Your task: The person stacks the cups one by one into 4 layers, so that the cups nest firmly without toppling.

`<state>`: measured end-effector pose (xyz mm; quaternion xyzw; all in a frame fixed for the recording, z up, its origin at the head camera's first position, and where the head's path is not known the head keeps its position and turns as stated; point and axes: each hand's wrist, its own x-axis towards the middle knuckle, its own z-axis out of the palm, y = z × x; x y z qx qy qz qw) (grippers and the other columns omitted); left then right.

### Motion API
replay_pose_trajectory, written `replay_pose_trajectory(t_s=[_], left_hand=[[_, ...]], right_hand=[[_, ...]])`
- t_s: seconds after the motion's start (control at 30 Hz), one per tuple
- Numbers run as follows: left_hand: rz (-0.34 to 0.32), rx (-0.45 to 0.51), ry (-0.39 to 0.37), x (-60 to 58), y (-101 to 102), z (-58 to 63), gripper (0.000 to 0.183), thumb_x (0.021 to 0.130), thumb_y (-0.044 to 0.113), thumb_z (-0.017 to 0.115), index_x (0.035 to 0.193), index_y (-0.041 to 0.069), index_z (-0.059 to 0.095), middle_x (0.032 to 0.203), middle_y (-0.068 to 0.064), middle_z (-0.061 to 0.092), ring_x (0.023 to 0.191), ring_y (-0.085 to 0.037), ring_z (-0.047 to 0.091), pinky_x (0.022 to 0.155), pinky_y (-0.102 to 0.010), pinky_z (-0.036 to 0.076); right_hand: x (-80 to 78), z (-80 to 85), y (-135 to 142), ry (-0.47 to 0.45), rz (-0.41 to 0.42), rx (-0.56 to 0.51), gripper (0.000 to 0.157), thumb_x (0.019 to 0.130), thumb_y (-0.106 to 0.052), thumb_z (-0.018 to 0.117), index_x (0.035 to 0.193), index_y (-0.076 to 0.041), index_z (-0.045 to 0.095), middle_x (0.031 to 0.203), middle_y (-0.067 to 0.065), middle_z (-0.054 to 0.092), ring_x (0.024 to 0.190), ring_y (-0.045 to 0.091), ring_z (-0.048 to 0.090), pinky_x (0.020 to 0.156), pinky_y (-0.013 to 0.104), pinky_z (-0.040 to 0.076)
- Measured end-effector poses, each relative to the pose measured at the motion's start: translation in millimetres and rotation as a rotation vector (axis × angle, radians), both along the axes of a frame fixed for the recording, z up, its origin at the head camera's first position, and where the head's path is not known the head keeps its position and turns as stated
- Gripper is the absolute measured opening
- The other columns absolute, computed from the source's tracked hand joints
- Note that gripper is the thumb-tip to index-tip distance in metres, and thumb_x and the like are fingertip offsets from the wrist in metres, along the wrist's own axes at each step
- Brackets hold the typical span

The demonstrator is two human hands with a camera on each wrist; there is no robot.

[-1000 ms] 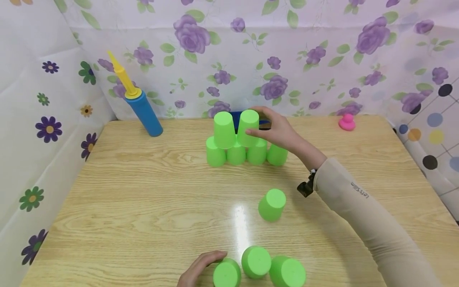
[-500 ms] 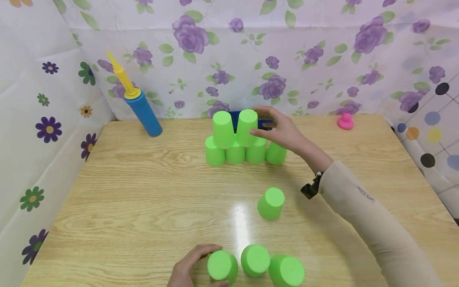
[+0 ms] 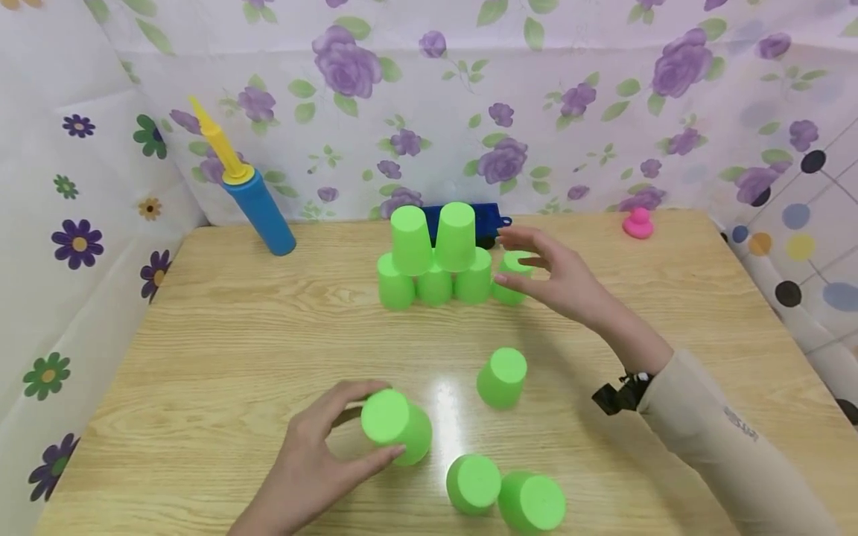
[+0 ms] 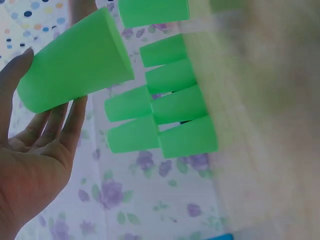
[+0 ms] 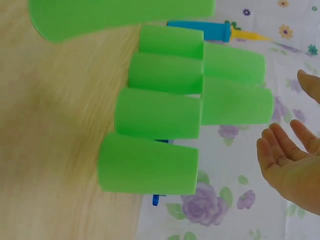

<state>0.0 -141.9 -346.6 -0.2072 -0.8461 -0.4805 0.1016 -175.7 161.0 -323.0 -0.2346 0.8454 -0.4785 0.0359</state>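
Observation:
My left hand (image 3: 318, 450) grips an upside-down green cup (image 3: 397, 428) between thumb and fingers, tilted and raised above the table in the left wrist view. Toward the back, a row of upturned green cups (image 3: 434, 286) bears two more, an upper left cup (image 3: 412, 242) and an upper right cup (image 3: 456, 238). My right hand (image 3: 563, 275) is empty, its fingers spread and relaxed beside the stack; it partly covers the rightmost bottom cup (image 3: 507, 286). In the right wrist view that hand (image 5: 295, 155) is apart from the cups.
A lone green cup (image 3: 502, 378) stands mid-table, and two cups (image 3: 473, 484) stand near the front. Behind the stack sits a blue toy vehicle (image 3: 488, 219). A blue and yellow pump (image 3: 258, 208) is at back left, a pink duck (image 3: 639, 223) at back right.
My right hand has let go of the upper right cup and drawn back to the right. My left hand has lifted a front cup and carried it forward.

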Motion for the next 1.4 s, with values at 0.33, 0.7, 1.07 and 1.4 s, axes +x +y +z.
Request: replay_pose_trajectory(t_s=[0.33,0.7,1.07,1.4], left_hand=[[-0.017,0.089,-0.038,-59.5,5.6,29.3,0.056,0.070,0.014,0.082,0.121,0.013,0.058,0.115,0.001,0.063,0.105,-0.013,0.059,0.082,-0.026,0.054],[-0.086,0.118,-0.047,-108.5,21.2,73.5,0.054,0.072,0.012,0.081,0.120,0.013,0.058,0.114,0.002,0.062,0.105,-0.008,0.058,0.083,-0.026,0.053],[-0.248,0.069,-0.005,-153.5,69.9,80.5,0.053,0.071,0.017,0.082,0.117,0.010,0.057,0.112,-0.001,0.060,0.104,-0.008,0.058,0.085,-0.021,0.051],[-0.290,-0.074,0.105,-195.2,97.9,84.4,0.051,0.074,0.014,0.078,0.118,0.005,0.053,0.113,-0.004,0.054,0.101,-0.014,0.054,0.085,-0.018,0.049]], right_hand=[[47.5,-25.6,5.4,0.013,0.217,0.113,0.072,0.077,-0.030,0.076,0.138,-0.012,0.042,0.141,0.004,0.044,0.129,0.024,0.042,0.102,0.044,0.041],[74.9,-51.6,8.1,-0.023,0.221,0.226,0.086,0.074,-0.047,0.074,0.145,-0.022,0.032,0.147,-0.002,0.037,0.134,0.020,0.035,0.109,0.042,0.030],[74.3,-63.3,16.9,0.003,0.210,0.132,0.057,0.080,-0.034,0.073,0.129,-0.013,0.055,0.128,-0.001,0.058,0.120,0.017,0.052,0.102,0.037,0.042],[68.2,-64.0,21.7,-0.017,0.271,0.136,0.053,0.081,-0.035,0.071,0.126,-0.010,0.057,0.124,0.004,0.060,0.114,0.017,0.056,0.098,0.034,0.045]])
